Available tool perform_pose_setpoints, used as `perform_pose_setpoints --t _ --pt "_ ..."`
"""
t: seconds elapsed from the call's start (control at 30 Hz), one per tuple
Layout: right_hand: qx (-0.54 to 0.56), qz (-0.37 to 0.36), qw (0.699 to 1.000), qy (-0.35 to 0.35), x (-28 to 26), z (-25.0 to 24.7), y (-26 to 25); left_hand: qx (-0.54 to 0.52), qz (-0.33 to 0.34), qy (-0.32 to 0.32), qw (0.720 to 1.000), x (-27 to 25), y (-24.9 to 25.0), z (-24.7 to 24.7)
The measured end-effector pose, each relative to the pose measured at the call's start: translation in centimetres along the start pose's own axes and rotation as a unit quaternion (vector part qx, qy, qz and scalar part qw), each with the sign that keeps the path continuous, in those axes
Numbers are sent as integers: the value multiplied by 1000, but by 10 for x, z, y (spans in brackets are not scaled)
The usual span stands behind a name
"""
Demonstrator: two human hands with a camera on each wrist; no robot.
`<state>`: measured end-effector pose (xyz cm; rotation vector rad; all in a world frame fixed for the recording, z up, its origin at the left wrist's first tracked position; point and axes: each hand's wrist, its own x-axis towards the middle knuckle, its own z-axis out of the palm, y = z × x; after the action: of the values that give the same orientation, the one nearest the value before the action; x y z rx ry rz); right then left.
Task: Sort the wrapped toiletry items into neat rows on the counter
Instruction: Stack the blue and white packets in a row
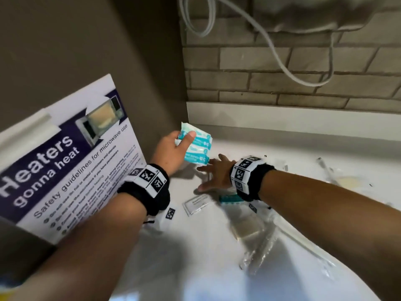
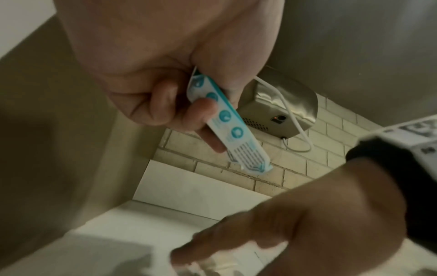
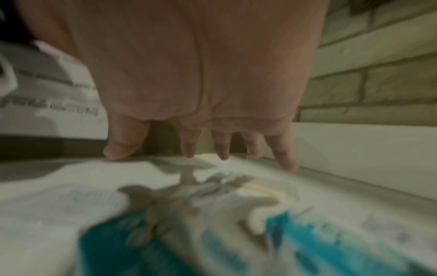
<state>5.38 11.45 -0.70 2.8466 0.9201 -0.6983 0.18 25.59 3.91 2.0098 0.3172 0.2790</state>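
I am pinching a fanned stack of teal packets point(image 1: 196, 146) in my left hand point(image 1: 171, 152), lifted above the table point(image 1: 282, 146); my right hand point(image 1: 213, 174), fingers spread and empty, is reaching beneath. The loose fan could slip apart.

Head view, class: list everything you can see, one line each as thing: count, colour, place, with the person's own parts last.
Teal packets: a fanned stack, teal-white, held above the counter corner.
White sachet: one, flat on counter.
Teal item: one, under right wrist.
Clear wrapped items: several, blurred, right counter.
Counter: white.
Poster: one, purple-white, leaning left.
Hand dryer: one, silver, on tiled wall.
Cable: white, on wall.
Left hand: grip on packets.
Right hand: fingers spread, over counter.
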Motion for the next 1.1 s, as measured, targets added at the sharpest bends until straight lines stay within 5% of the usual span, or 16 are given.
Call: perform_pose_setpoints --t 0.17,0.43,0.67,0.87,1.1 --pt "-57 -3 998 -27 12 38 -12 1 -23 -22 999 -1 -16 6" --pt "-75 -25 997 -15 -28 61 45 -33 -29 -89 995 -5 -35 28" --pt "-25 -10 999 -21 -55 53 62 0 -27 -119 993 -10 -47 37" --pt "-5 -13 998 69 -32 21 35 17 -45 -100 994 -4 -58 35" --pt "9 -2 1000 29 -22 25 43 38 -58 -109 992 11 -70 38"
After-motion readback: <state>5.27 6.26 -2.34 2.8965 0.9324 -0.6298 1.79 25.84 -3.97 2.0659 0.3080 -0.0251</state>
